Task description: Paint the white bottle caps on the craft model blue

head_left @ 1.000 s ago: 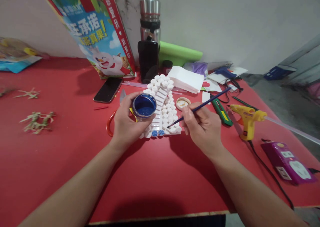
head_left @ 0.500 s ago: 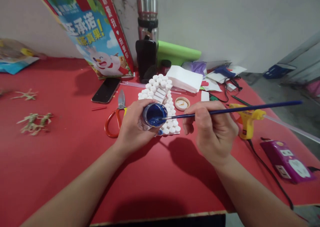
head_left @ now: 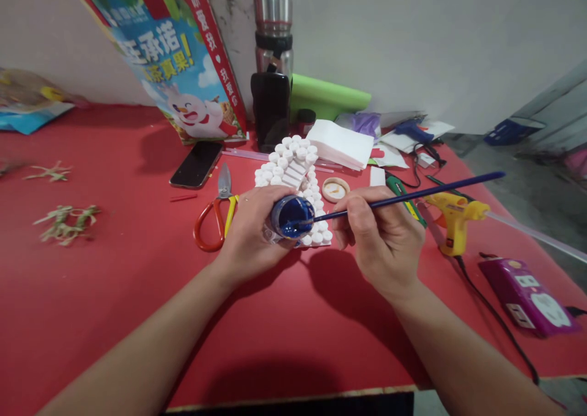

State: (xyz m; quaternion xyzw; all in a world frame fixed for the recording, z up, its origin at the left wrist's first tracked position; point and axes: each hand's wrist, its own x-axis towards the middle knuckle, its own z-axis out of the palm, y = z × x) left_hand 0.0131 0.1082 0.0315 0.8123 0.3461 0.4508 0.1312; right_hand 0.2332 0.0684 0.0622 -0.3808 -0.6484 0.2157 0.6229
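Observation:
My left hand (head_left: pixel 254 229) is wrapped round a small jar of blue paint (head_left: pixel 293 217), its mouth tilted toward me. Between the fingers of my right hand (head_left: pixel 383 235) is a thin blue paintbrush (head_left: pixel 426 191); its tip dips into the paint inside the jar. Behind the jar lies a model covered in white round pieces (head_left: pixel 273 170), with small white steps in its middle. The jar and my left hand hide part of it. A round jar lid (head_left: pixel 335 190) lies on the red table just right of the model.
Scissors (head_left: pixel 213 220) and a phone (head_left: pixel 196 164) lie on the left. A stack of white paper (head_left: pixel 340 144) and a steel flask (head_left: pixel 274 30) stand behind. To the right are a yellow glue gun (head_left: pixel 456 220) with its cord and a purple power strip (head_left: pixel 527 297).
The jar has tilted and shifted slightly right. My right hand has moved a little left, and the brush tip reaches deeper into the jar.

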